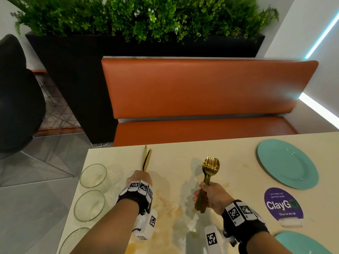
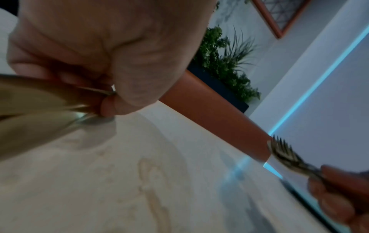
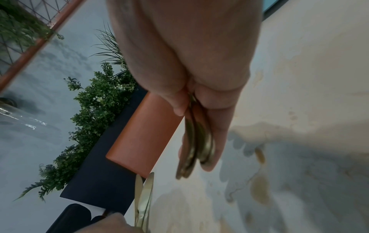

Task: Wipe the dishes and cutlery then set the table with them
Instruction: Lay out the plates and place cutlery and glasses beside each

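Left hand (image 1: 139, 178) clenched on gold knives (image 1: 146, 158), right hand (image 1: 211, 196) on forks and spoons (image 1: 211, 165); teal plate (image 1: 287, 164) only overhead.

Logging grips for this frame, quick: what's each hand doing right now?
Left hand: closed around gold knives.
Right hand: closed around a bundle of gold forks and spoons.
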The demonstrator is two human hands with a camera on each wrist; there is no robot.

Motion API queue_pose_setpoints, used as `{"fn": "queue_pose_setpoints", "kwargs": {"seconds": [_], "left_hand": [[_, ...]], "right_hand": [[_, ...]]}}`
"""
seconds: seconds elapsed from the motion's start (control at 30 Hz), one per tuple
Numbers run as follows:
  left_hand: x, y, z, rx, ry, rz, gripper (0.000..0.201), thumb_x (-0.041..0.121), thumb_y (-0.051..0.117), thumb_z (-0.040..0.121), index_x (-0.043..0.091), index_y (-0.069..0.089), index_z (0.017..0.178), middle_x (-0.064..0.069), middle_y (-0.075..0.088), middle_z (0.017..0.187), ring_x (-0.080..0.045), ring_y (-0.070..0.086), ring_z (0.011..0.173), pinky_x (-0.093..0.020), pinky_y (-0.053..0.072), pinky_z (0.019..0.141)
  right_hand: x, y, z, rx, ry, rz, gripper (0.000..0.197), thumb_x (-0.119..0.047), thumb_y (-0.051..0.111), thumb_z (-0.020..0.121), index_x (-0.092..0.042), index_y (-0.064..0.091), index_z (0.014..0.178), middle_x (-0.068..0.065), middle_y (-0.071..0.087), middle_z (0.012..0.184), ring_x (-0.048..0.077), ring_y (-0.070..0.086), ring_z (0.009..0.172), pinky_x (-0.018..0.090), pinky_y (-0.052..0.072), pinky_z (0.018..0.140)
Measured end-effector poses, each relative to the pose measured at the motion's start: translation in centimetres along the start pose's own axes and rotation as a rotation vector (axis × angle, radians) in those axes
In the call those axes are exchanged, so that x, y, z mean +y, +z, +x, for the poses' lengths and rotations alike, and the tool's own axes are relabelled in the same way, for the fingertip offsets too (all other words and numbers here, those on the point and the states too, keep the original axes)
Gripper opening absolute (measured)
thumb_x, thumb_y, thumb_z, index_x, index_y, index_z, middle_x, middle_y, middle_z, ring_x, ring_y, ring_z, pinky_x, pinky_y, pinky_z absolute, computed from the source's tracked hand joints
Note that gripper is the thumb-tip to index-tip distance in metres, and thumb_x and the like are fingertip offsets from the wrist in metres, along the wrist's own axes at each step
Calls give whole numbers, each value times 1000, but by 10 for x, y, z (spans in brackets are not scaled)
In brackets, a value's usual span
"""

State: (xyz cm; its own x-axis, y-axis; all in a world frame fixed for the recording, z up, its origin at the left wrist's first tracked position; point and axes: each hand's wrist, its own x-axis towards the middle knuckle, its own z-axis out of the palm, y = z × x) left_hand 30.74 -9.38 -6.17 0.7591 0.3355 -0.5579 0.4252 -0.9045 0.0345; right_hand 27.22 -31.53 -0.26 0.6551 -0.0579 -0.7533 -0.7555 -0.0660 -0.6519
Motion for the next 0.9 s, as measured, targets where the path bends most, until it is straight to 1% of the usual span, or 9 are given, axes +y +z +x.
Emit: {"fn": "queue_pose_setpoints", "kwargs": {"seconds": [0.17,0.27,0.3,0.37,0.43,0.5,0.63,0.83,0.9], "left_hand": [[13,-10,-12,-211,119,-458,34,13,38,99,0,52,126,-16,58,125,-31,56,115,-34,46,98],[37,-16,-40,-354,69,-973,17,13,42,99,2,52,105,-11,54,84,-22,56,74,-36,54,72],[44,-14,-47,-377,66,-1114,16,12,41,98,2,50,107,-10,52,83,-20,53,71,-32,52,64],[57,-10,-61,-454,93,-1292,12,10,43,97,5,48,107,-14,58,93,-23,60,76,-31,52,61],[66,-7,-74,-531,166,-1348,8,10,47,95,8,47,103,-19,61,103,-27,65,80,-34,54,64],[74,-7,-84,-557,214,-1366,6,10,49,95,10,47,101,-16,62,99,-25,64,80,-36,54,67],[83,-2,-102,-584,202,-1460,8,9,45,97,10,52,98,-11,57,89,-20,57,79,-31,49,63],[87,2,-121,-728,105,-1603,25,21,40,100,7,60,99,-9,60,77,-20,57,77,-31,47,66],[88,2,-126,-777,83,-1642,27,27,43,99,8,62,99,-7,62,74,-20,58,78,-32,48,69]], "right_hand": [[-3,-5,-7,-17,-39,-40,22,-18,37,100,-1,47,110,13,61,78,27,61,65,36,51,63],[-9,-5,-14,-37,-80,-88,22,-20,37,100,-3,48,109,12,64,79,25,62,69,35,51,64],[-10,-5,-17,-46,-97,-115,21,-21,38,99,-4,48,106,11,64,80,24,61,71,36,51,66],[-13,-2,-21,-49,-135,-195,19,-23,39,99,-8,51,98,10,67,84,23,60,76,37,50,75],[-15,0,-25,-40,-200,-295,19,-24,40,98,-13,53,89,14,68,95,23,58,82,33,47,78],[-15,2,-29,-39,-257,-382,20,-23,39,99,-16,53,85,14,67,100,22,59,86,28,46,75],[-10,1,-36,-8,-303,-553,26,-27,38,99,-22,49,75,-3,55,76,14,54,78,25,43,74],[-7,-5,-48,-9,-335,-768,23,-29,33,99,-20,49,84,4,56,94,17,51,86,26,39,78],[-5,-7,-52,22,-344,-835,24,-31,33,99,-14,50,98,8,59,100,17,51,86,27,39,77]]}}
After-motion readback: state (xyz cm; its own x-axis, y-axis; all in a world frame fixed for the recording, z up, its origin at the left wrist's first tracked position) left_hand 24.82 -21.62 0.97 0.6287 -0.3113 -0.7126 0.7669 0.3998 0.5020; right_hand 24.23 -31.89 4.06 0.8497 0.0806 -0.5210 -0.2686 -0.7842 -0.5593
